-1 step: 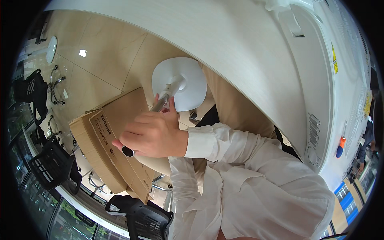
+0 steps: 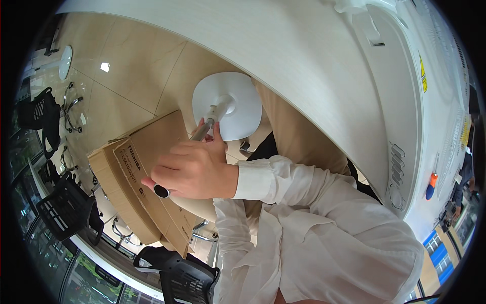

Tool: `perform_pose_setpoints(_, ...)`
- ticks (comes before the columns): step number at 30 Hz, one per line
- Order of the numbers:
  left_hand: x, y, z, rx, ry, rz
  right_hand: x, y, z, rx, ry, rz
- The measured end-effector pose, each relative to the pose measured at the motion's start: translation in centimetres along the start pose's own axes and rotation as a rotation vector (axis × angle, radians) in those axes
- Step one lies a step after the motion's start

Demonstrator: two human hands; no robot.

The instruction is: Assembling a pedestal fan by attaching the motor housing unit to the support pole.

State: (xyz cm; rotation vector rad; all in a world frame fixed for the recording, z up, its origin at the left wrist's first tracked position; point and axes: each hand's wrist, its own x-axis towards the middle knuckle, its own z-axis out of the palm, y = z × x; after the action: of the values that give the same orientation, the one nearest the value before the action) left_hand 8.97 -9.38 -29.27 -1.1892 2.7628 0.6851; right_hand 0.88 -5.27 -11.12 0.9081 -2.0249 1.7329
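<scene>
A metal pole (image 2: 203,130) rises toward me from a white upright tube on a rounded-square white base (image 2: 248,96) on the floor. My right hand (image 2: 195,169) is wrapped round the upper end of the pole, and a black round end shows below its fingers. Further down, my left hand (image 2: 218,138) is closed round the pole close to a white collar (image 2: 211,115), where metal meets white tube. My right hand and forearm hide most of the left hand. The pole leans toward me in this view.
A brown cardboard box (image 2: 136,172) stands open left of the pole. The white table (image 2: 243,35) curves across the top and right, bearing a white plastic appliance part (image 2: 400,101) and a screwdriver (image 2: 431,186) with an orange-and-blue handle. Black office chairs (image 2: 66,207) stand at left.
</scene>
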Motion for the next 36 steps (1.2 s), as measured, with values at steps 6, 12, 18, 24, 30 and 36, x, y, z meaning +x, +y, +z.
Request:
perform_pose_setpoints(6, 0.4, -1.8, -0.6, -0.398, 0.265, 0.117, 0.7, 3.2, -1.6, 0.762, -0.386, 0.332)
perform_pose_setpoints(12, 0.8, 0.2, 2.1, -0.629, 0.21, 0.163, -5.9, 18.8, 0.0, 0.482, -0.255, 0.999)
perform_pose_setpoints(18, 1.0, 0.1, 2.6, -0.702, 0.259, 0.201, -9.7, 22.2, 1.5, -0.205, -0.892, 0.988)
perform_pose_setpoints(24, 1.4, -0.2, 2.3, -0.54, 0.239, 0.167, -10.6, 23.5, 1.6, -0.018, -0.827, 0.901)
perform_pose_setpoints(30, 1.9, -2.1, 4.1, -0.737, 0.3, 0.16, -9.8, 23.1, 1.2, 0.327, -0.917, 0.913)
perform_pose_setpoints(36, 1.7, -1.3, 3.5, -0.609, 0.252, 0.186, -10.5, 23.9, 1.0, 0.293, -0.876, 0.894)
